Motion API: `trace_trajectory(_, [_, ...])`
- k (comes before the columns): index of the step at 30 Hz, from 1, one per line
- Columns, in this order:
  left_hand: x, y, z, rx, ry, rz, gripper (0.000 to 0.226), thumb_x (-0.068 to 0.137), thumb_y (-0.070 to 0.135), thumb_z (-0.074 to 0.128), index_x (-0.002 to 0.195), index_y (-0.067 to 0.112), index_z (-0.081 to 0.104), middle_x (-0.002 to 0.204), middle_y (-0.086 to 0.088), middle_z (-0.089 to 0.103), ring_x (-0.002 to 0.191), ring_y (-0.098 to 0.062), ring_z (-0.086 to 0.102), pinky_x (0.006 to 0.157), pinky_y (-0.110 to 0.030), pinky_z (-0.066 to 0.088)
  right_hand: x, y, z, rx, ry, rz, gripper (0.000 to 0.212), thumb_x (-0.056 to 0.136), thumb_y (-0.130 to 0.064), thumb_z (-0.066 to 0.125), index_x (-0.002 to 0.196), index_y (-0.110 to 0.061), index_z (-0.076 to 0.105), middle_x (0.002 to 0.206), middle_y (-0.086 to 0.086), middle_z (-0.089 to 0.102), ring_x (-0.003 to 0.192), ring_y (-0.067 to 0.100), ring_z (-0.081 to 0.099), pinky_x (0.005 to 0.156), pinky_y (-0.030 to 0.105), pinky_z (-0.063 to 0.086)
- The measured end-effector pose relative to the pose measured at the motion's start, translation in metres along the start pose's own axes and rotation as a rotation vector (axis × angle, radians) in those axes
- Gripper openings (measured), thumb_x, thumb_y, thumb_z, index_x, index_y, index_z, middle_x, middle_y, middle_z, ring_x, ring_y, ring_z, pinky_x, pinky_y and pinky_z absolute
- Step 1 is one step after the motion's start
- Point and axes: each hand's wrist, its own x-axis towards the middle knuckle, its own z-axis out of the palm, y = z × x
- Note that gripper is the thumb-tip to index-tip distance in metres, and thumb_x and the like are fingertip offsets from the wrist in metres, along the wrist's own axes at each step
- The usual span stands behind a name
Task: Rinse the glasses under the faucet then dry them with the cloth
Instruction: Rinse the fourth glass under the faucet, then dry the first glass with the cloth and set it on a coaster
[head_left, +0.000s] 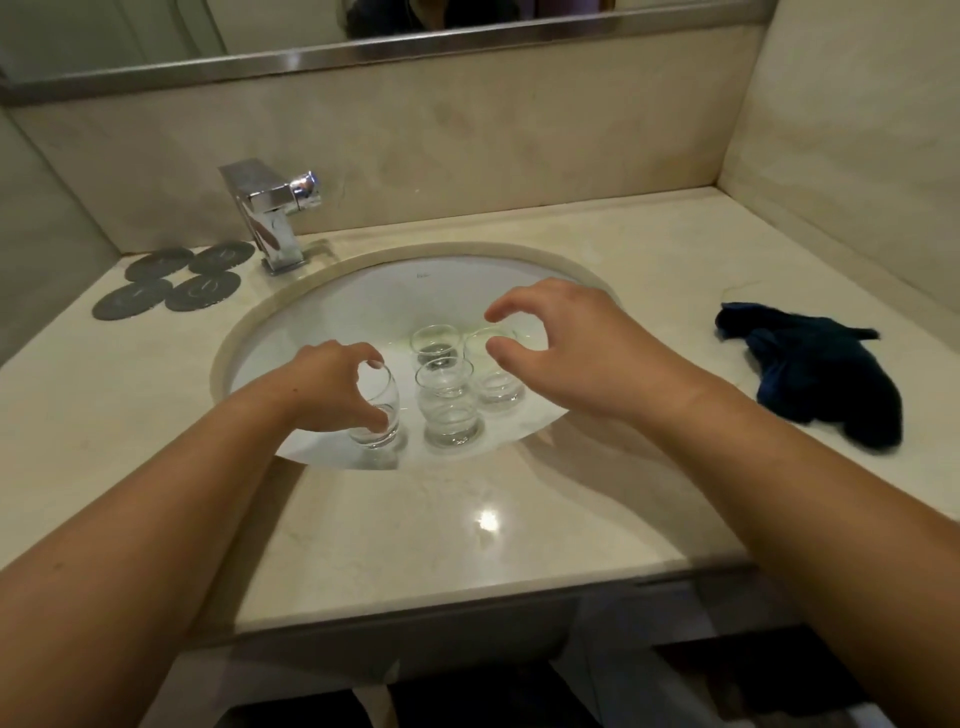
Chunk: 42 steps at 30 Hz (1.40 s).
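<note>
Vanity sink (363, 299), left hand (332, 387) gripping 1 tilted glass (383, 410), right hand (566, 353) open-fingered, seemingly above 3 glasses (448, 402)

Four glasses (449, 405) are counted in one sink (260, 322). Four dark coasters (202, 292) are laid beside one faucet (270, 208). One dark blue cloth (815, 374) is seen. One left hand (332, 387) and one right hand (566, 343) are shown.

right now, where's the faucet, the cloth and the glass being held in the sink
faucet (274, 228): head view, on its chrome column
cloth (821, 374): head view, middle of the dark blue bundle
held glass (385, 397): head view, on its clear side wall
</note>
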Motion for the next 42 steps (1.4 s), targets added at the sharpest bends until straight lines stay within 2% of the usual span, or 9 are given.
trace_trajectory(9, [0.004, 0.003, 0.000, -0.017, 0.020, -0.008, 0.078, 0.079, 0.050, 0.089, 0.147, 0.034, 0.053, 0.131, -0.006, 0.065, 0.115, -0.029, 0.058, 0.100, -0.045, 0.054, -0.021, 0.014, -0.024, -0.037, 0.043, 0.049, 0.036, 0.102, -0.042, 0.063, 0.137, -0.032, 0.065, 0.144, -0.009, 0.060, 0.139, 0.011, 0.049, 0.115, 0.025, 0.034])
trace_trajectory(16, [-0.022, 0.016, -0.033, -0.112, 0.272, 0.020, 0.079, 0.077, 0.044, 0.093, 0.145, 0.030, 0.057, 0.126, -0.012, 0.068, 0.110, -0.030, 0.058, 0.094, -0.044, 0.048, -0.067, 0.048, -0.057, -0.099, 0.127, 0.199, 0.036, 0.100, -0.041, 0.066, 0.135, -0.034, 0.065, 0.143, -0.010, 0.058, 0.136, 0.010, 0.049, 0.111, 0.022, 0.032])
trace_trajectory(23, [-0.041, 0.055, -0.046, -0.397, 0.451, 0.143, 0.068, 0.077, 0.044, 0.093, 0.136, 0.031, 0.061, 0.119, -0.003, 0.063, 0.105, -0.022, 0.061, 0.089, -0.040, 0.048, -0.083, 0.069, -0.070, -0.337, 0.154, 0.497, 0.058, 0.099, -0.042, 0.066, 0.153, -0.036, 0.047, 0.169, 0.010, 0.028, 0.156, 0.032, 0.019, 0.125, 0.050, 0.021])
trace_trajectory(27, [-0.038, 0.073, -0.035, -0.662, 0.381, 0.144, 0.056, 0.078, 0.042, 0.093, 0.124, 0.041, 0.061, 0.118, -0.002, 0.067, 0.101, -0.022, 0.066, 0.082, -0.037, 0.053, -0.087, 0.086, -0.074, -0.367, 0.161, 0.516, 0.051, 0.100, -0.017, 0.060, 0.148, -0.031, 0.052, 0.136, 0.015, 0.060, 0.127, 0.038, 0.049, 0.101, 0.047, 0.045])
trace_trajectory(30, [-0.037, 0.079, -0.028, -0.817, 0.308, 0.164, 0.050, 0.080, 0.039, 0.093, 0.118, 0.043, 0.062, 0.118, -0.002, 0.070, 0.101, -0.019, 0.071, 0.078, -0.033, 0.052, -0.085, 0.085, -0.086, -0.214, 0.303, 0.462, 0.043, 0.099, -0.003, 0.059, 0.133, -0.027, 0.069, 0.119, 0.008, 0.072, 0.101, 0.026, 0.063, 0.082, 0.032, 0.050])
trace_trajectory(33, [-0.034, 0.082, -0.026, -0.920, 0.242, 0.180, 0.065, 0.066, 0.050, 0.096, 0.122, 0.039, 0.066, 0.114, 0.000, 0.075, 0.093, -0.013, 0.077, 0.082, -0.033, 0.055, -0.072, 0.066, -0.094, 0.049, 0.419, 0.411, 0.030, 0.100, -0.012, 0.064, 0.114, -0.037, 0.075, 0.109, -0.010, 0.073, 0.088, 0.006, 0.068, 0.071, 0.022, 0.050])
trace_trajectory(37, [-0.023, 0.085, -0.026, -1.111, 0.170, 0.198, 0.079, 0.051, 0.058, 0.088, 0.123, 0.033, 0.070, 0.098, 0.004, 0.082, 0.085, -0.007, 0.076, 0.088, -0.036, 0.056, -0.029, 0.031, -0.077, 0.706, 0.476, 0.250, 0.028, 0.101, -0.004, 0.064, 0.111, -0.026, 0.077, 0.101, -0.002, 0.082, 0.085, 0.019, 0.078, 0.077, 0.038, 0.063])
trace_trajectory(40, [-0.014, 0.085, -0.032, -1.287, 0.135, 0.190, 0.071, 0.061, 0.049, 0.094, 0.124, 0.025, 0.071, 0.100, 0.002, 0.076, 0.086, -0.012, 0.069, 0.087, -0.033, 0.056, 0.013, 0.009, -0.055, 1.078, 0.427, 0.282, 0.025, 0.102, -0.002, 0.062, 0.116, -0.018, 0.075, 0.093, 0.010, 0.081, 0.070, 0.024, 0.074, 0.060, 0.037, 0.061])
trace_trajectory(42, [-0.013, 0.086, -0.036, -1.411, 0.124, 0.173, 0.061, 0.072, 0.042, 0.092, 0.124, 0.019, 0.070, 0.106, -0.005, 0.067, 0.086, -0.016, 0.063, 0.087, -0.033, 0.054, 0.040, 0.005, -0.038, 1.269, 0.426, 0.334, 0.024, 0.100, 0.000, 0.063, 0.116, -0.015, 0.074, 0.093, 0.014, 0.080, 0.076, 0.026, 0.075, 0.064, 0.035, 0.063])
